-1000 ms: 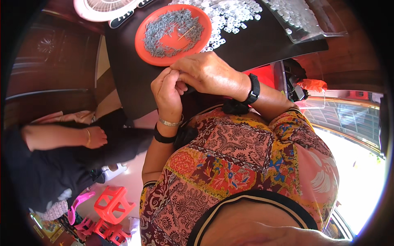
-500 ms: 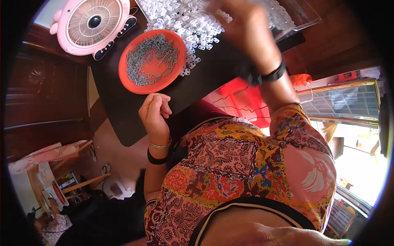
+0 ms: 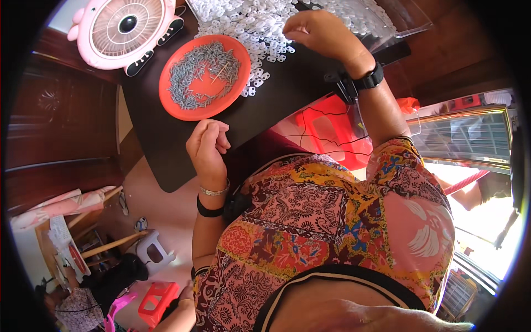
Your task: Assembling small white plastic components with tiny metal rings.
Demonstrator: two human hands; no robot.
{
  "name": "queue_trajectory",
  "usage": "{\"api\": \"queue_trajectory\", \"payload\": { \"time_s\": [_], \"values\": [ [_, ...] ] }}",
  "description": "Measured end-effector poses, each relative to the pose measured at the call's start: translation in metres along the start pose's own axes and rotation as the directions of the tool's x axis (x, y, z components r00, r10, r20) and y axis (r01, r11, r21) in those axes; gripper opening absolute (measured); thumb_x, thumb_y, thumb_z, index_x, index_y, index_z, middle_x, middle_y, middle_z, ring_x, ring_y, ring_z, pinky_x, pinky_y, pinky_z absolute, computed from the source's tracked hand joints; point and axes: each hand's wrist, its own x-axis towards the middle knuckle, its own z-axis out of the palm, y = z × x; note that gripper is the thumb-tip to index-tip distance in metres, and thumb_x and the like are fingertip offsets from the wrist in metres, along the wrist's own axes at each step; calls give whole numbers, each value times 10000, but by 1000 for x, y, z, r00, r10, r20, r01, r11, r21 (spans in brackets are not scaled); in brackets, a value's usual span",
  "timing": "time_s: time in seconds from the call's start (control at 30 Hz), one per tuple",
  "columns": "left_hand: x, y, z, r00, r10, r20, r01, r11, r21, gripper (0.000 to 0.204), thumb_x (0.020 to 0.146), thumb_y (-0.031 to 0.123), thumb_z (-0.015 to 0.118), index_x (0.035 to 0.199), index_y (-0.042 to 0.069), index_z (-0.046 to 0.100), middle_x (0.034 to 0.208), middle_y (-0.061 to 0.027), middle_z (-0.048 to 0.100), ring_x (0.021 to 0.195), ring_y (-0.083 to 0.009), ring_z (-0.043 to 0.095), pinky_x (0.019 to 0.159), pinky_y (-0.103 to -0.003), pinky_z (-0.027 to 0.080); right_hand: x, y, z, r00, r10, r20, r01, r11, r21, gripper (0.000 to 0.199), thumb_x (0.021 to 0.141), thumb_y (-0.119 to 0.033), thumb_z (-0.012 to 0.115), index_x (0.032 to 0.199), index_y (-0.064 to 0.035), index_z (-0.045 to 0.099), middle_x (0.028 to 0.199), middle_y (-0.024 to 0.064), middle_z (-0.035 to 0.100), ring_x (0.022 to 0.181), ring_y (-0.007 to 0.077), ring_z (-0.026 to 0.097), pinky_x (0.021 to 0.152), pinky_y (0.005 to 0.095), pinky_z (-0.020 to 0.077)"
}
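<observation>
My left hand (image 3: 209,148) is closed, fingers curled, just below the near rim of an orange-red plate (image 3: 180,109). Whatever it may hold is hidden. On the plate lie many small grey screw-like pieces (image 3: 185,80) in a ring, with a thin light stick (image 3: 219,72) among them. My right hand (image 3: 326,36) hovers beside a heap of small white plastic pieces with holes (image 3: 238,22). Its fingers are bent and drawn together, and I cannot make out anything between them.
A pink fan (image 3: 128,34) stands left of the plate on the black table (image 3: 152,146). A clear plastic tray (image 3: 406,25) is at the far right. Below the table edge sits a red stool (image 3: 326,130). Another person's arm (image 3: 182,316) shows at lower left, near a red plastic piece (image 3: 159,301).
My right hand, blurred before, has come slightly down and shows sharply beside the white heap. My left hand stays almost still. Another person's arm and a red plastic piece have appeared at lower left.
</observation>
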Motion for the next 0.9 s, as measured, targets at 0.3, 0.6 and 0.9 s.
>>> {"api": "queue_trajectory", "payload": {
  "time_s": [0.3, 0.6, 0.9],
  "values": [
    [-2, 1, 0, 1000, 4, 6, -4, 1000, 2, 219, 889, 143, 496, 764, 5, 611, 592, 3, 494, 514, -67, 442, 467, -195, 309, -13, 16, 33, 984, 101, 149, -66, 973, -221, 175, 774, -223, 641, 836, -61, 666, 786, 107, 662, 754, 296, 636, 675, 382, 495],
    [-1, -1, -1, 1000, -1, 6, 1, 1000, -1, 223, 891, 148, 496, 767, 2, 610, 597, 5, 496, 522, -62, 443, 472, -194, 314, -18, 24, 44, 997, -20, 81, 46, 940, -337, 144, 810, -164, 561, 847, -46, 636, 785, 140, 634, 763, 343, 605, 674, 426, 473],
    [2, 1, -5, 995, 12, 101, -17, 999, 49, 286, 932, 230, 452, 849, 4, 606, 609, -16, 508, 530, -85, 466, 482, -206, 322, -28, -65, 37, 993, 14, 115, -61, 907, 416, 136, 866, -153, 598, 921, -35, 637, 750, 100, 624, 672, 196, 589, 641, 299, 473]
  ]
}}
